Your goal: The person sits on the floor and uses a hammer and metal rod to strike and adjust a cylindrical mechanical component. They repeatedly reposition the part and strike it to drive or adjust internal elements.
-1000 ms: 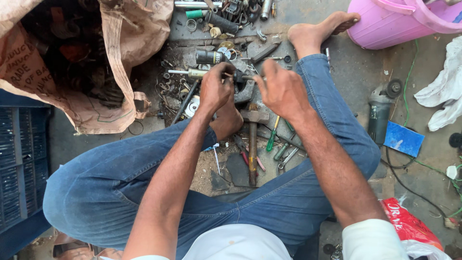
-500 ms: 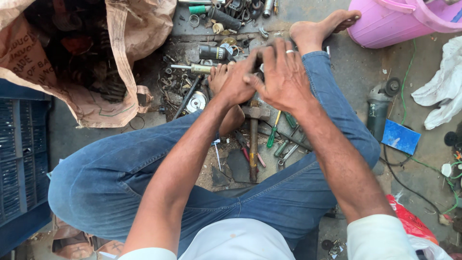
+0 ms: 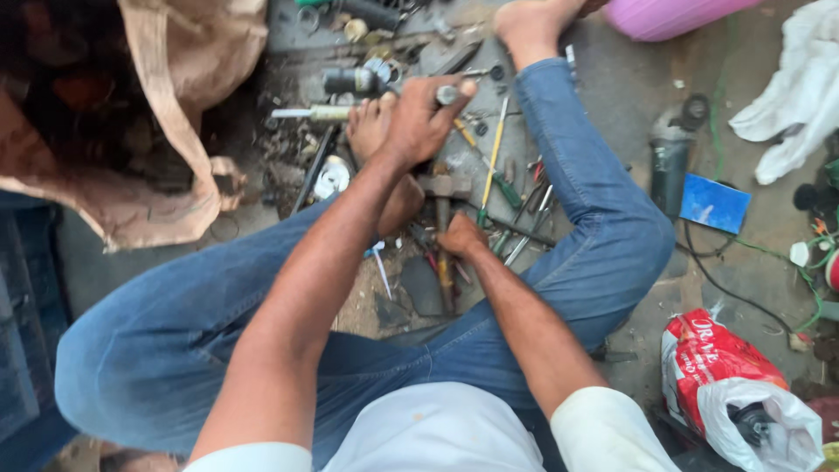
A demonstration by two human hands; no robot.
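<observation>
Head view: your left hand (image 3: 418,122) closes in a fist around a small metal cylinder (image 3: 447,93), held above the scattered tools between your legs. Your right hand (image 3: 461,236) curls its fingers around the wooden handle of a hammer (image 3: 444,188), whose head lies just below the left fist. Screwdrivers (image 3: 489,170) lie beside the hammer on the dirty ground. An angle grinder (image 3: 671,153) rests beyond your right knee; a torn sack (image 3: 175,114) sits left.
</observation>
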